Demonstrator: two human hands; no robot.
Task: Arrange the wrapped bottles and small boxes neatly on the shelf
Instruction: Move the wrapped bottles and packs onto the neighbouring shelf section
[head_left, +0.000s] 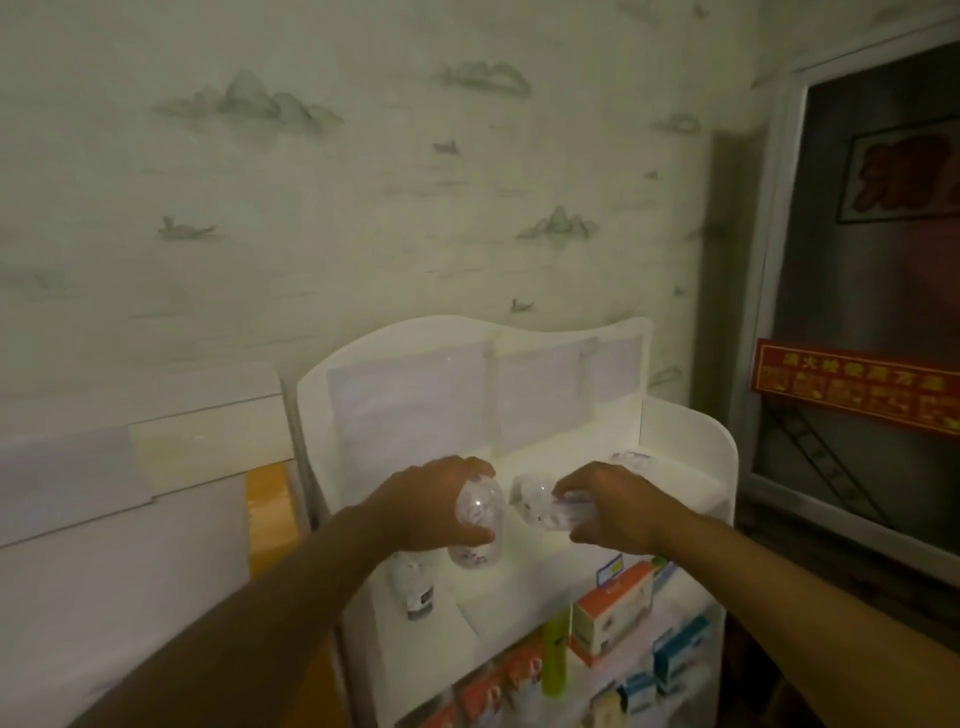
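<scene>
On the top tier of the shelf (691, 431), the left hand (426, 506) grips a wrapped bottle (475, 525) at left; the right hand (613, 506) holds another bottle (535, 501) beside it. Small boxes (615, 608) stand on lower tiers, before and below the hands.

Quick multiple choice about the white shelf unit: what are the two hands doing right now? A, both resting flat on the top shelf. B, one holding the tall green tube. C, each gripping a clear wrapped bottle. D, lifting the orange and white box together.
C: the left hand curls round an upright clear wrapped bottle, and the right hand grips another clear wrapped bottle over the white shelf.
</scene>
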